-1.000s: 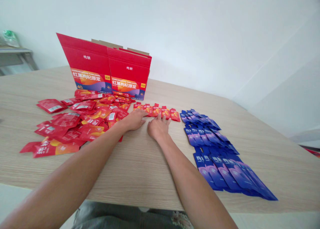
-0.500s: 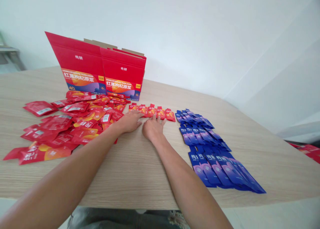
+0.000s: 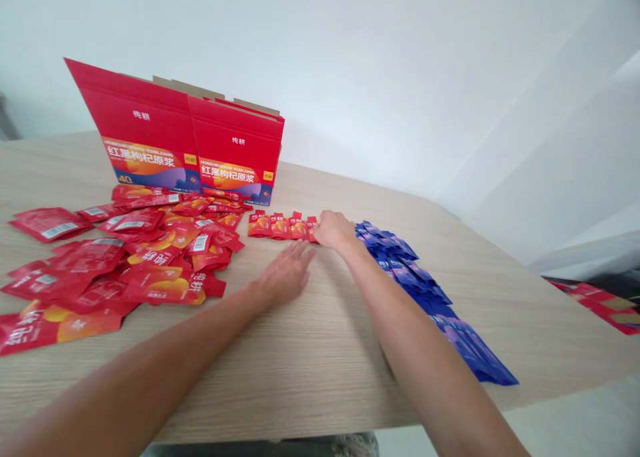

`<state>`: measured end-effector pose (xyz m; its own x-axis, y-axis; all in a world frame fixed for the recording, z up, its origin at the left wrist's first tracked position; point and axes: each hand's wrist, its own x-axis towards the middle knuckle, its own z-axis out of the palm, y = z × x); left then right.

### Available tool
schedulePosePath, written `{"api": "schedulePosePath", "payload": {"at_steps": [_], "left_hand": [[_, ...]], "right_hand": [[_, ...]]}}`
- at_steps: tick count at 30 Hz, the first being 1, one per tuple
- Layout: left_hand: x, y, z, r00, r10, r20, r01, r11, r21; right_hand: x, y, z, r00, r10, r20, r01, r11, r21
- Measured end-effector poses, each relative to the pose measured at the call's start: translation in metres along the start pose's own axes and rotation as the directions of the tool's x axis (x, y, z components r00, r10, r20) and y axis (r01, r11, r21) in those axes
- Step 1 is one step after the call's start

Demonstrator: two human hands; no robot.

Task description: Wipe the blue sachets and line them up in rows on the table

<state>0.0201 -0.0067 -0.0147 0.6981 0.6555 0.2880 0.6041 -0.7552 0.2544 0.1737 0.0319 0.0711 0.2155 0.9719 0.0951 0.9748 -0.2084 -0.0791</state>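
Note:
My right hand (image 3: 335,229) lies over the right end of a short row of red sachets (image 3: 280,226), with its fingers curled down onto the last sachets. The fingertips are hidden, so a grip cannot be made out. My left hand (image 3: 287,274) lies flat on the wooden table (image 3: 310,350) just in front of that row, fingers apart and holding nothing. Rows of blue sachets (image 3: 400,260) lie right of my right hand and are partly covered by my forearm.
A loose heap of red sachets (image 3: 125,257) spreads over the left of the table. Two red cartons (image 3: 200,144) stand upright behind it, near the white wall. More red packets (image 3: 600,304) show beyond the table's right edge.
My right hand moved forward and right onto the end of the red row. My left hand drew back from the row toward me. The view swung to the right.

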Motion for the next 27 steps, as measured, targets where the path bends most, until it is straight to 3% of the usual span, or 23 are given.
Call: {"api": "schedulePosePath", "payload": {"at_steps": [5, 8, 11, 19, 23, 27], "left_hand": [[-0.003, 0.026, 0.016, 0.983, 0.182, 0.031, -0.181, 0.983, -0.033], [-0.004, 0.027, 0.016, 0.983, 0.181, 0.035, -0.18, 0.983, -0.046], [-0.002, 0.025, 0.014, 0.982, 0.186, 0.038, -0.183, 0.982, -0.054], [-0.001, 0.021, 0.014, 0.983, 0.174, 0.05, -0.168, 0.981, -0.098], [-0.001, 0.02, 0.014, 0.983, 0.176, 0.044, -0.17, 0.979, -0.111], [0.0, 0.021, 0.013, 0.983, 0.181, 0.039, -0.175, 0.977, -0.122]], "right_hand": [[0.045, 0.101, -0.012, 0.983, 0.174, -0.053, -0.174, 0.985, -0.011], [0.065, 0.153, -0.011, 0.959, 0.275, -0.062, -0.278, 0.96, -0.041], [0.083, 0.185, -0.005, 0.941, 0.333, -0.056, -0.337, 0.939, -0.065], [0.128, 0.199, 0.02, 0.933, 0.356, 0.047, -0.346, 0.927, -0.148], [0.14, 0.201, 0.029, 0.931, 0.349, 0.107, -0.322, 0.923, -0.213], [0.145, 0.203, 0.033, 0.932, 0.349, 0.096, -0.322, 0.921, -0.219]]}}
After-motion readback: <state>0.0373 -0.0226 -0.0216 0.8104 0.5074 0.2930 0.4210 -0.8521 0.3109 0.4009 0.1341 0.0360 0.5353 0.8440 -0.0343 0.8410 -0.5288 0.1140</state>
